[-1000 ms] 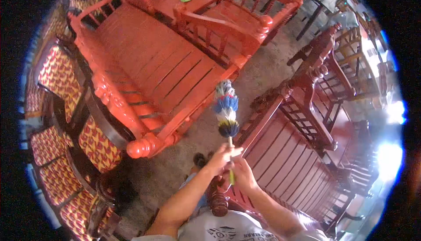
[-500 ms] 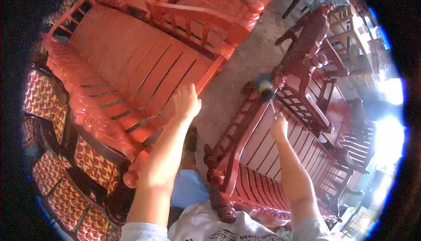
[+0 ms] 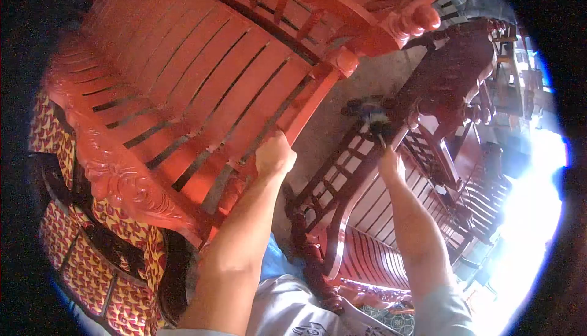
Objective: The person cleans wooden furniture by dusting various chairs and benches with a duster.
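My left hand (image 3: pixel 275 154) is closed around the near rail of a glossy red wooden bench (image 3: pixel 202 79) with a slatted seat and carved back. My right hand (image 3: pixel 391 166) is closed on the thin handle of a brush-like tool (image 3: pixel 378 122). Its dark, bushy head is blurred, with a pale patch on it, and lies by the top of a dark reddish-brown wooden chair (image 3: pixel 348 195) with lattice sides. Whether the head touches the wood, I cannot tell.
Chairs with red-and-yellow patterned upholstery (image 3: pixel 73 247) stand at the left. More dark carved furniture (image 3: pixel 455 61) crowds the right side. A strip of concrete floor (image 3: pixel 361 85) runs between the red and brown pieces. Bright light comes from the far right.
My view has shifted, and the red bench fills more of it. The tool's head has moved slightly in the view and stays by the brown furniture. Both hands remain closed.
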Available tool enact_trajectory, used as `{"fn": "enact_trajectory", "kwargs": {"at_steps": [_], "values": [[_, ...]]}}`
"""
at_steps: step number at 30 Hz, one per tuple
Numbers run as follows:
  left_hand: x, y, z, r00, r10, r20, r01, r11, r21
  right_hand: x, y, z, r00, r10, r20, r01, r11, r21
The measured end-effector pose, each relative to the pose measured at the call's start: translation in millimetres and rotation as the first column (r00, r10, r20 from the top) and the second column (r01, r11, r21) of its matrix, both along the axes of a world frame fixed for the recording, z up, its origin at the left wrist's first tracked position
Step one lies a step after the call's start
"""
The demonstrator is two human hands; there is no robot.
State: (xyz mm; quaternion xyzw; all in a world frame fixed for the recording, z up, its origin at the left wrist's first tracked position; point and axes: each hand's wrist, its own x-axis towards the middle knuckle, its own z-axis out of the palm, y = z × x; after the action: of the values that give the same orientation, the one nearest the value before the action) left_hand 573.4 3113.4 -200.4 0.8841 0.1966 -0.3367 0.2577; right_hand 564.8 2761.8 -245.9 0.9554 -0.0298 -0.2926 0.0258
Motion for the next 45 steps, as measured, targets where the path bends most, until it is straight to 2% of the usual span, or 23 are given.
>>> {"fn": "enact_trajectory", "kwargs": {"at_steps": [2, 3, 4, 8, 10, 12, 13, 15, 16, 18, 19, 20, 22, 23, 26, 28, 33, 34, 35, 38, 41, 43, 45], "values": [[-5, 0, -1, 0.998, -0.027, 0.061, 0.027, 1.0, 0.013, -30, 5, -4, 0.964, -0.263, -0.03, 0.263, 0.965, -0.024], [-5, 1, 1, 0.999, -0.016, 0.035, 0.015, 1.0, 0.007, -51, -3, -19, 0.938, 0.275, -0.211, -0.297, 0.952, -0.078], [-3, 2, 4, 1.0, -0.007, 0.014, 0.007, 1.0, 0.001, -73, -12, -37, 0.627, 0.745, -0.23, -0.773, 0.631, -0.065], [-2, 1, -2, 1.0, 0.004, 0.01, -0.004, 1.0, -0.021, -87, -26, -76, 0.452, 0.833, -0.319, -0.625, 0.551, 0.553], [0, 0, -2, 1.0, 0.006, 0.015, -0.006, 1.0, 0.004, -57, -27, -61, 0.883, 0.386, -0.266, -0.342, 0.919, 0.197], [-3, -1, 1, 1.0, -0.001, 0.001, 0.001, 1.0, -0.003, -30, 10, -24, 0.975, -0.188, -0.12, 0.194, 0.98, 0.04], [-3, 0, 4, 1.0, -0.001, -0.01, 0.001, 1.0, -0.016, -16, 31, -3, 0.893, -0.449, 0.029, 0.447, 0.893, 0.05], [1, 5, 4, 1.0, 0.0, -0.02, 0.0, 1.0, -0.02, -46, 49, -20, 0.963, 0.139, -0.232, -0.175, 0.974, -0.142], [-1, 4, 4, 1.0, -0.003, -0.029, 0.003, 1.0, -0.02, -78, 51, -31, 0.698, 0.504, -0.509, -0.616, 0.784, -0.069], [1, 1, 5, 1.0, -0.002, -0.028, 0.001, 1.0, -0.019, -149, 28, -79, 0.686, 0.501, -0.528, -0.473, 0.858, 0.199], [0, 0, 7, 1.0, 0.005, -0.023, -0.005, 1.0, -0.013, -165, 22, -87, 0.656, 0.562, -0.505, -0.478, 0.826, 0.298], [1, 0, 7, 1.0, 0.013, -0.016, -0.014, 1.0, -0.007, -149, 24, -60, 0.554, 0.726, -0.408, -0.659, 0.682, 0.319], [-1, 0, 7, 0.999, 0.027, -0.018, -0.027, 1.0, -0.015, -86, 55, 50, 0.873, 0.215, -0.437, -0.217, 0.975, 0.047], [-2, -1, 7, 0.999, 0.032, -0.016, -0.032, 0.999, -0.022, -59, 48, 77, 0.915, -0.076, -0.395, 0.091, 0.996, 0.019], [-5, -3, 7, 1.0, 0.026, 0.012, -0.026, 1.0, -0.01, -37, 57, 120, 0.916, -0.399, -0.043, 0.397, 0.917, -0.042], [-2, -4, 15, 1.0, 0.006, -0.023, -0.006, 1.0, 0.007, -81, 65, 108, 0.941, -0.294, -0.168, 0.283, 0.955, -0.085], [-2, -5, 5, 0.999, -0.03, -0.041, 0.033, 0.997, 0.071, -125, 73, 155, 0.864, -0.05, -0.5, 0.118, 0.987, 0.106], [-4, -7, 4, 0.998, -0.049, -0.049, 0.052, 0.996, 0.076, -120, 58, 170, 0.885, -0.065, -0.462, 0.103, 0.993, 0.058], [-1, -11, 22, 0.994, -0.089, -0.057, 0.096, 0.989, 0.117, -106, 47, 188, 0.851, -0.257, -0.458, 0.243, 0.966, -0.089], [-9, -15, 35, 0.994, -0.043, 0.1, 0.039, 0.998, 0.043, -123, 14, 201, 0.858, -0.465, 0.22, 0.459, 0.885, 0.079], [-28, -5, 0, 0.881, -0.102, 0.462, 0.129, 0.991, -0.029, -181, 19, 178, 0.846, -0.467, 0.258, 0.428, 0.882, 0.196], [-44, 3, 14, 0.809, -0.222, 0.543, 0.284, 0.958, -0.03, -219, 34, 196, 0.867, -0.489, -0.093, 0.496, 0.837, 0.23], [-66, 20, -11, 0.755, -0.348, 0.555, 0.393, 0.919, 0.042, -276, 24, 167, 0.893, -0.439, -0.104, 0.42, 0.725, 0.546]]}}
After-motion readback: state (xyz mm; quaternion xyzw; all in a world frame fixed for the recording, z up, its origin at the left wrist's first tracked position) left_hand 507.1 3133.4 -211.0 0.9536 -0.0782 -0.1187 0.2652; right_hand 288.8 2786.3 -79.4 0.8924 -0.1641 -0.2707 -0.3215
